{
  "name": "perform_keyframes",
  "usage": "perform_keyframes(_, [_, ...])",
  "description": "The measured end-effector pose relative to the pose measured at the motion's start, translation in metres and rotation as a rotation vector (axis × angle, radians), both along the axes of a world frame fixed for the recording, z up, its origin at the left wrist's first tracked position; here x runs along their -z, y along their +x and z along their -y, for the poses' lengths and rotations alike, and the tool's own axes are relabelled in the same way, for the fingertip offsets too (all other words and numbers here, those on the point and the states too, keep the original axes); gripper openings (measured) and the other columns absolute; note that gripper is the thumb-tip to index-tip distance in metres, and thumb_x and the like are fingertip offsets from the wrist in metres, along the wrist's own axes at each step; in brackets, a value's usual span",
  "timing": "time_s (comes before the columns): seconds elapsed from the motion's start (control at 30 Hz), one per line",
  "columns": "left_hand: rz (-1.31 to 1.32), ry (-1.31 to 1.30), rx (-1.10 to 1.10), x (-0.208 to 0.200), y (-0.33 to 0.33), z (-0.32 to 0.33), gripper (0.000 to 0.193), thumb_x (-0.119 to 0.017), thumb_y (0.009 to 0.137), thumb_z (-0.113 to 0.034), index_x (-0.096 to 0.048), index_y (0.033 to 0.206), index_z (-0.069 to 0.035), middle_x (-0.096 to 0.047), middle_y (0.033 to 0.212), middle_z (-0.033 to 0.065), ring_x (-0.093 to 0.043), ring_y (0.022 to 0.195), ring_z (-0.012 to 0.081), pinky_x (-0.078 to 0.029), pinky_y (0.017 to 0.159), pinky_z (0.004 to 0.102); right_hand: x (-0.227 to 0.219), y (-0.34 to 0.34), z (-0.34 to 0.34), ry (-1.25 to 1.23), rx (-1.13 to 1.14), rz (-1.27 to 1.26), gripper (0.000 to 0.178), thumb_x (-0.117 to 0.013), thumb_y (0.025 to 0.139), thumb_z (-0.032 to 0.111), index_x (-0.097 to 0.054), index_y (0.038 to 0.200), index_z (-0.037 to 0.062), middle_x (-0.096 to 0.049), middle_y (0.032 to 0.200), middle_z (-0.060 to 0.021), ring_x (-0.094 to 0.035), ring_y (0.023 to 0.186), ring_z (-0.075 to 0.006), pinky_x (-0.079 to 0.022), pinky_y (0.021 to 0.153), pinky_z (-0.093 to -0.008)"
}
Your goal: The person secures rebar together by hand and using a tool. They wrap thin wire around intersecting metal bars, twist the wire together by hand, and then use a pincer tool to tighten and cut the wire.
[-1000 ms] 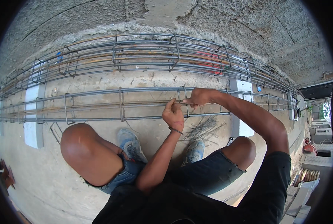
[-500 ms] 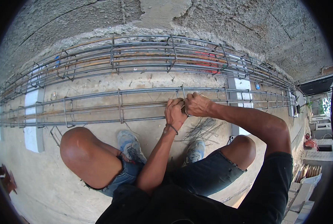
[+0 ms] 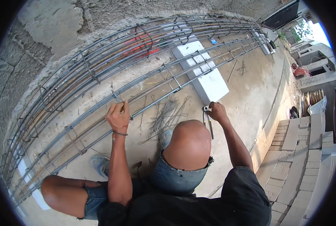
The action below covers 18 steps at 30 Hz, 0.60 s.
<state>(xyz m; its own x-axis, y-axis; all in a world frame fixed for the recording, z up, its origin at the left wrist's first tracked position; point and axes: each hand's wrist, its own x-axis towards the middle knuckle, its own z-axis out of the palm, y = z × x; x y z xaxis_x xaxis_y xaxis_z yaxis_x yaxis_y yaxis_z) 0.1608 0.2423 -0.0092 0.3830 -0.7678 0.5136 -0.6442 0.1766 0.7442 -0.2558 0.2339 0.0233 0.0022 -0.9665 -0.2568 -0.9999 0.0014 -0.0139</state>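
Observation:
In front of me a long steel rebar cage (image 3: 177,89) runs from lower left to upper right. My left hand (image 3: 117,117) is at its near side, thumb and fingers pinched on a thin tie wire (image 3: 117,97) by a stirrup; the fingertips partly hide the wire. My right hand (image 3: 217,112) is down to the right, beyond my raised knee. Its fingers are closed at the head of a pair of pincers (image 3: 211,130), whose handles point back toward me. Between my hands a loose bundle of cut tie wires (image 3: 167,115) lies on the concrete floor.
A second rebar cage (image 3: 90,71) lies behind, along the rough wall (image 3: 51,41). White blocks (image 3: 209,84) prop the cages. Something red (image 3: 139,47) shows behind the far bars. Stacked grey blocks (image 3: 288,150) stand at the right, with a red object (image 3: 300,71) farther off.
My view has swung right. My hands, together at a stirrup before, are now apart: the left stays by the cage, the right has reached out right to the pincers on the floor.

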Motion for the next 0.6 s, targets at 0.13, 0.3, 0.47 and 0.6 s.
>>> perform_keyframes(0.13, [0.177, -0.038, -0.174, -0.003, -0.011, 0.003, 0.011, -0.071, 0.071, -0.007, -0.063, 0.064, -0.005, -0.057, 0.059, 0.0077, -0.057, 0.048, 0.0258, -0.043, 0.046, 0.0346, 0.081, -0.046, -0.079, 0.274, 0.193, 0.05, 0.071, -0.077, 0.064, 0.052, -0.055, 0.101, -0.0046, -0.063, 0.093, -0.0224, -0.056, 0.095, -0.0419, -0.045, 0.083, -0.051])
perform_keyframes(0.3, [0.081, 0.125, -0.252, -0.001, -0.012, 0.006, 0.006, -0.07, 0.07, -0.008, -0.066, 0.069, -0.004, -0.058, 0.06, 0.008, -0.057, 0.048, 0.0235, -0.045, 0.047, 0.0335, 0.11, -0.06, -0.097, 0.134, 0.255, 0.224, 0.058, -0.08, 0.057, 0.03, -0.057, 0.098, -0.0029, -0.063, 0.091, -0.0175, -0.055, 0.09, -0.0394, -0.047, 0.078, -0.0468])
perform_keyframes(0.47, [-0.35, 0.735, 0.264, -0.035, 0.036, 0.026, 0.03, -0.072, 0.077, -0.01, -0.066, 0.103, 0.005, -0.065, 0.068, 0.0062, -0.06, 0.058, 0.0098, -0.05, 0.056, 0.0229, 0.064, -0.032, -0.081, 0.175, 0.264, 0.156, 0.03, -0.069, 0.065, 0.013, -0.06, 0.089, -0.001, -0.064, 0.081, -0.0163, -0.058, 0.085, -0.0354, -0.049, 0.071, -0.0433])
perform_keyframes(0.6, [-0.598, 0.867, 0.544, -0.04, 0.058, 0.03, 0.03, -0.068, 0.082, -0.006, -0.063, 0.11, 0.006, -0.067, 0.085, 0.0104, -0.063, 0.071, 0.013, -0.054, 0.063, 0.0248, -0.009, 0.001, -0.073, 0.339, 0.642, 0.851, 0.02, -0.062, 0.071, 0.006, -0.064, 0.088, -0.0038, -0.061, 0.076, -0.0148, -0.057, 0.085, -0.0335, -0.049, 0.069, -0.0396])
